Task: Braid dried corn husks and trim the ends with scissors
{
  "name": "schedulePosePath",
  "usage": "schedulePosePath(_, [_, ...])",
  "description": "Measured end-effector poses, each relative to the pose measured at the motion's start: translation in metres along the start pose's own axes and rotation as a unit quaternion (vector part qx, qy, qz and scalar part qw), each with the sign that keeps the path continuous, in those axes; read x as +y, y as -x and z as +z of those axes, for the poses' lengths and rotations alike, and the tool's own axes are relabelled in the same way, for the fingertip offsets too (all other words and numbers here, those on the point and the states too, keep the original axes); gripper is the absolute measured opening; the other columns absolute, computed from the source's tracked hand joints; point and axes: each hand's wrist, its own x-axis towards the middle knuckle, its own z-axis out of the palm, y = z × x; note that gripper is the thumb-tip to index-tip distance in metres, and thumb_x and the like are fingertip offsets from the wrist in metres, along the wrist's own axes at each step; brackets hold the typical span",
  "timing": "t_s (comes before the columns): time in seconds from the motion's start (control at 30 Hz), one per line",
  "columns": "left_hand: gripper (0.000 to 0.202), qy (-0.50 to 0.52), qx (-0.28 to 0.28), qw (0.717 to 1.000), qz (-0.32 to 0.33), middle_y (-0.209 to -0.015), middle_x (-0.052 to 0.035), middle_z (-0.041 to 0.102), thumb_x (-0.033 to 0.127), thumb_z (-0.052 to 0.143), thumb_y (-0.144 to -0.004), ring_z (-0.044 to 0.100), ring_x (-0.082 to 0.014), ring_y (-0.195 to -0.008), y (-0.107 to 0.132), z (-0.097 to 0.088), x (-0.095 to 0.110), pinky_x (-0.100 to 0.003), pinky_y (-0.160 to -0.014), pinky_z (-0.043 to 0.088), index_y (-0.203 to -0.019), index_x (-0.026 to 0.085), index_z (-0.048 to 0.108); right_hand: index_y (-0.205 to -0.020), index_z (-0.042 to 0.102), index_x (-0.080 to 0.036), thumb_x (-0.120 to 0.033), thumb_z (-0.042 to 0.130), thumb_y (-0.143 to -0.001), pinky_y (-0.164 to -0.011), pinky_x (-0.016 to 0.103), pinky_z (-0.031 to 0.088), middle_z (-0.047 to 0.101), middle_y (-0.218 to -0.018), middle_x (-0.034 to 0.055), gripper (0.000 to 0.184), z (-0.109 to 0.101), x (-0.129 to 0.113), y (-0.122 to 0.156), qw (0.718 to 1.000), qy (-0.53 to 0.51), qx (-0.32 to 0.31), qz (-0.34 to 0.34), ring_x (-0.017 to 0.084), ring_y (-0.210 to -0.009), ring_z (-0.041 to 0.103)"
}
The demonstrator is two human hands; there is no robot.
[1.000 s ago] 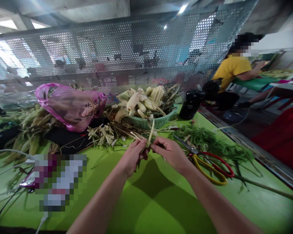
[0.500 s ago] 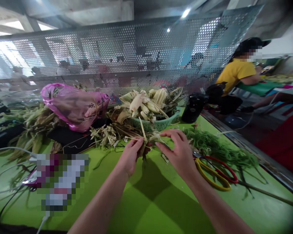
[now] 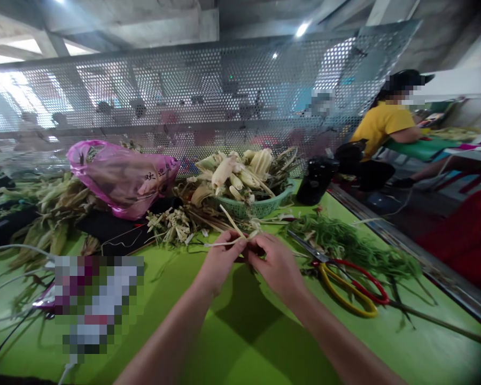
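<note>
Above the green table, my left hand (image 3: 221, 262) pinches pale strips of dried husk (image 3: 231, 220) that cross at its fingertips. My right hand (image 3: 274, 263) meets it there, thumb and fingers closed on the same husk strips. Where the fingers come together, part of the husk is hidden. To the right of my right hand lie scissors (image 3: 324, 259) with one red and one yellow handle. Behind both hands stands a green basket (image 3: 260, 207) heaped with corn husks (image 3: 228, 174).
A pink plastic bag (image 3: 124, 176) and a bundle of cut stalks (image 3: 172, 225) are at the back left. Green fibres (image 3: 353, 243) lie right, near a black container (image 3: 316, 179). A perforated screen (image 3: 184, 107) stands behind. A person in a yellow shirt (image 3: 385, 123) sits beyond the table.
My right hand has moved left and down from apart to meet my left hand, its fingers closing on the husk. The scissors' blades are now uncovered.
</note>
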Motion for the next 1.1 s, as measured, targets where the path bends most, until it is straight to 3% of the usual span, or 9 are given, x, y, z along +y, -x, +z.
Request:
schedulePosePath(0.17, [0.030,-0.005,0.011,1.000,0.011,-0.076,-0.0024,0.061,0.039,0.075,-0.068,0.053,-0.0111,-0.069,-0.004,-0.002,0.003,-0.025,-0.068,0.044,-0.079,0.013,0.065,-0.068,0.053,-0.021,-0.028,0.056,-0.085,-0.062,0.029,0.035,0.056,-0.071,0.0014,0.019,-0.004,-0.001,-0.001,0.998,-0.038,-0.040,0.012,0.018,-0.069,0.050])
schedulePosePath(0.63, [0.028,0.082,0.039,0.996,-0.017,-0.073,-0.0031,0.062,0.039,0.077,-0.066,0.055,-0.0114,-0.067,-0.004,-0.004,0.000,-0.023,-0.065,0.046,-0.072,0.014,0.066,-0.070,0.056,-0.021,-0.026,0.056,-0.089,-0.064,0.029,0.036,0.056,-0.072,0.0013,0.020,-0.014,0.001,-0.004,0.995,-0.018,-0.077,-0.056,0.018,-0.071,0.051])
schedulePosePath(0.77, [0.028,0.087,0.024,0.996,-0.016,-0.077,-0.0032,0.063,0.040,0.075,-0.069,0.056,-0.0108,-0.068,-0.005,-0.008,0.001,-0.022,-0.066,0.047,-0.077,0.014,0.068,-0.073,0.059,-0.021,-0.026,0.058,-0.087,-0.075,0.032,0.042,0.059,-0.093,0.0060,0.015,-0.014,0.003,-0.002,0.995,-0.067,-0.049,-0.049,0.021,-0.086,0.056])
schedulePosePath(0.87, [0.030,0.082,-0.005,0.996,-0.030,-0.075,-0.0023,0.062,0.041,0.073,-0.072,0.055,-0.0087,-0.063,-0.005,-0.010,0.003,-0.022,-0.065,0.047,-0.082,0.013,0.068,-0.076,0.059,-0.020,-0.031,0.061,-0.085,-0.081,0.034,0.044,0.057,-0.113,0.0089,0.014,-0.013,0.005,-0.001,0.984,-0.169,-0.059,0.002,0.022,-0.097,0.056])
schedulePosePath(1.0, [0.031,0.093,-0.023,0.994,-0.055,-0.074,-0.0011,0.061,0.042,0.072,-0.074,0.054,-0.0082,-0.059,-0.003,-0.011,0.006,-0.022,-0.059,0.046,-0.086,0.014,0.065,-0.086,0.057,-0.021,-0.037,0.052,-0.091,-0.069,0.030,0.045,0.062,-0.085,0.0042,0.017,-0.012,0.006,-0.002,0.946,-0.295,-0.098,0.097,0.018,-0.077,0.056])
schedulePosePath(1.1, [0.030,0.105,-0.028,0.992,-0.068,-0.074,-0.0001,0.059,0.038,0.075,-0.071,0.053,-0.0084,-0.060,0.000,-0.010,0.006,-0.023,-0.059,0.047,-0.088,0.015,0.063,-0.089,0.057,-0.021,-0.030,0.056,-0.087,-0.071,0.030,0.046,0.061,-0.080,0.0019,0.009,-0.011,0.006,-0.003,0.958,-0.271,-0.041,0.081,0.017,-0.075,0.056])
